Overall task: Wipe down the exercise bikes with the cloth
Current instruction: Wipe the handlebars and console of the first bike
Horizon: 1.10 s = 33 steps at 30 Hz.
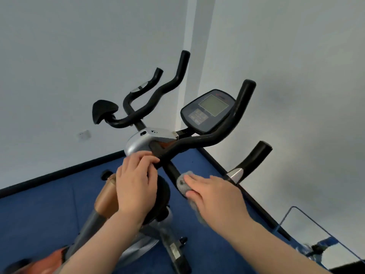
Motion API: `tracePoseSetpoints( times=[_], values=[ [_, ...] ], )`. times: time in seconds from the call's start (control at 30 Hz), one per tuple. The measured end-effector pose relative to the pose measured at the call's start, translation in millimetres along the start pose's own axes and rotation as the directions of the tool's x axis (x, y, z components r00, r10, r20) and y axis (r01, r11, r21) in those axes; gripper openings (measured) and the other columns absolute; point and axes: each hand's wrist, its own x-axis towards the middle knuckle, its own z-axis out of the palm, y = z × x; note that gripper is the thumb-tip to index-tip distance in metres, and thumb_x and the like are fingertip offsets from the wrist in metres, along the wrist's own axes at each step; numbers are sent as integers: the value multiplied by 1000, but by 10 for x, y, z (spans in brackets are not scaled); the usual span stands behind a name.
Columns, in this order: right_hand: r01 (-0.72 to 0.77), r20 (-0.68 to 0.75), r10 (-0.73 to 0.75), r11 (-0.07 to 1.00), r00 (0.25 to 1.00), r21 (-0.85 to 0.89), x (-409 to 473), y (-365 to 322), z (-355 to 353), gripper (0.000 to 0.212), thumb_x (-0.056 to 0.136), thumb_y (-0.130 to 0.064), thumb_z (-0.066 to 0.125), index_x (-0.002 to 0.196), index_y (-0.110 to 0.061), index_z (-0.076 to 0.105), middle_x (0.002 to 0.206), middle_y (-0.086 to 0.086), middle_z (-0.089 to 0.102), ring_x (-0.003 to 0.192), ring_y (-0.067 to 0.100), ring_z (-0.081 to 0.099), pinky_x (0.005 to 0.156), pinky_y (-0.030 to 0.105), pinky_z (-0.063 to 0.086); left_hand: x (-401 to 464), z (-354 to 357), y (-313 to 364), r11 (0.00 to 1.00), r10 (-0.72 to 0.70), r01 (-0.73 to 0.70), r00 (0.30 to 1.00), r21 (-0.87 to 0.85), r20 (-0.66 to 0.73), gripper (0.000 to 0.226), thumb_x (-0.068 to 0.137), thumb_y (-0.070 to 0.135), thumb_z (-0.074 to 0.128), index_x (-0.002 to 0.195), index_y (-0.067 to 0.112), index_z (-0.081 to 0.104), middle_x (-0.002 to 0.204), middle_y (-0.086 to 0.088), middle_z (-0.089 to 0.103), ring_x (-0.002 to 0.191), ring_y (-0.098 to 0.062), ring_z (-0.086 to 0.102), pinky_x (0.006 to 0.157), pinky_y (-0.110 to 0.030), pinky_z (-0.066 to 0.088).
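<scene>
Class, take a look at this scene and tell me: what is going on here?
A person is wiping an exercise bike. The right hand holds a grey cloth against a black bar just below the handlebar, while the left hand grips the handlebar near the silver housing. A second bike's handlebars show behind, by the wall.

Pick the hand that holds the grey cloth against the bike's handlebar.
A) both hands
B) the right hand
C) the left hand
B: the right hand holds the grey cloth on the handlebar, while the left hand grips the bar near its centre without a cloth.
</scene>
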Motion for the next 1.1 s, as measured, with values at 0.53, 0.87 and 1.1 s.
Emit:
tracePoseSetpoints(
  times=[0.53,0.87,1.1],
  values=[
    [-244,189,209,951,960,188,748,-236,282,33,99,-40,38,105,-26,67,86,2,69,82,26,62,59,30,36,43,65,-44,983,-180,175,979,-62,-93,21,92,30,37,95,28,58,105,14,54,92,-8,50,78,-31,42],
    [268,-219,-207,915,953,301,720,18,17,26,82,-17,72,108,-20,73,114,-6,69,103,15,63,86,27,52,-99,0,-226,762,-421,420,900,-493,116,12,87,48,42,89,46,53,98,23,55,96,6,52,75,-18,38],
    [544,44,-584,778,810,315,1187,-302,286,21,87,-19,64,104,-22,75,109,-4,71,104,23,59,96,37,43,-107,9,-265,703,-415,440,892,-559,180,22,87,56,42,103,43,51,97,20,62,94,3,59,81,-24,47]
  ],
)
